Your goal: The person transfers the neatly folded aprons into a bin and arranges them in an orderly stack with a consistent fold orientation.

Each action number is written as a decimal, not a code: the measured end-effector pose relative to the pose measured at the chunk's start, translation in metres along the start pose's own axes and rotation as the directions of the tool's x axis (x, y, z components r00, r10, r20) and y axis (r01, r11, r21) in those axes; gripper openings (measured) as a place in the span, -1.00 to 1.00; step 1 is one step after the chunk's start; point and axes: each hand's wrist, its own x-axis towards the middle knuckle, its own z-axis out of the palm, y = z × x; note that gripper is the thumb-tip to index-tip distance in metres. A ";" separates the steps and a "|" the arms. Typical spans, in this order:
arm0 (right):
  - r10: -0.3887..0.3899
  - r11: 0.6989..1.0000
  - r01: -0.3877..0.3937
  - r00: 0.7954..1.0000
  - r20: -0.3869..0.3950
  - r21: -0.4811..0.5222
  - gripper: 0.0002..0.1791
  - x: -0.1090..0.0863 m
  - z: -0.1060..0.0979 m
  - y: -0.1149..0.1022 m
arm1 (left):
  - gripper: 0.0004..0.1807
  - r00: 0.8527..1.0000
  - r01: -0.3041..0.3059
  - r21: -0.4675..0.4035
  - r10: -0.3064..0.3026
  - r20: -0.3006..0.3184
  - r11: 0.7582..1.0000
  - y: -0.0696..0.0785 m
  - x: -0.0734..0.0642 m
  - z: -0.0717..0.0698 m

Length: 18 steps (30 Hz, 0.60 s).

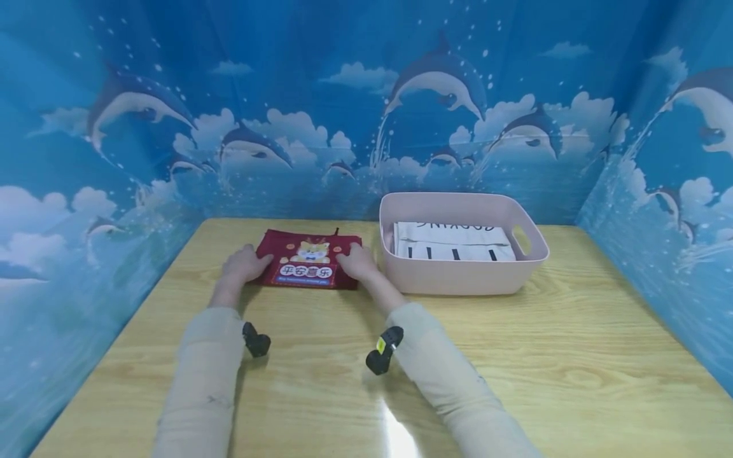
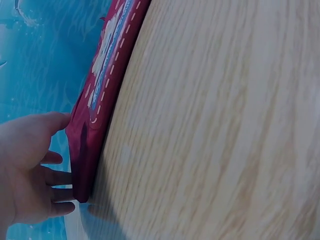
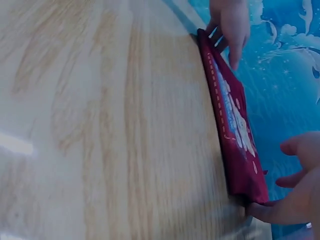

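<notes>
A dark red cloth pouch [image 1: 269,257], with a cartoon animal and printed characters on its upper face, lies flat at the back left of the table. At its left end, my left hand [image 1: 242,264] reaches the edge with the thumb spread from the fingers; in the left wrist view the fingertips [image 2: 62,207] meet the pouch's end. Across from it, my right hand [image 1: 359,262] is at the right end. In the right wrist view, one fingertip [image 3: 257,211] touches the pouch's lower corner while the other visible digits stand apart from the cloth.
Right of the pouch stands a pale pink plastic basket [image 1: 458,278] holding folded white cloth [image 1: 458,235] with black lettering and stripes. A blue dolphin-print curtain [image 1: 321,83] surrounds the wood-grain table [image 1: 321,394] at the back and sides.
</notes>
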 end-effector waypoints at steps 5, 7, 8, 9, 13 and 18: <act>0.075 0.963 -0.068 0.997 -0.016 0.260 -0.45 0.001 -0.002 0.000 | -0.23 1.000 0.002 -0.019 -0.001 0.023 1.000 0.004 0.000 0.000; 0.111 0.943 -0.097 0.994 -0.024 0.318 -0.47 0.001 -0.003 0.001 | -0.25 1.000 0.005 -0.034 -0.004 0.023 0.999 0.006 -0.001 0.001; 0.132 0.936 -0.116 0.991 -0.027 0.332 -0.47 0.002 -0.003 0.001 | -0.26 1.000 0.001 -0.038 0.000 0.021 0.999 0.007 -0.001 0.001; 0.155 0.925 -0.137 0.988 -0.022 0.354 -0.46 0.002 -0.004 0.001 | -0.26 1.000 -0.003 -0.042 0.003 0.017 0.999 0.009 -0.001 0.001; 0.253 0.842 -0.237 0.967 0.032 0.485 -0.44 0.003 -0.008 0.000 | -0.28 1.000 -0.001 -0.075 0.002 0.010 0.997 0.013 -0.001 0.000; 0.302 0.715 -0.301 0.947 0.110 0.631 -0.43 0.002 -0.013 0.001 | -0.30 0.999 0.048 -0.202 -0.049 -0.001 0.978 0.010 -0.001 -0.006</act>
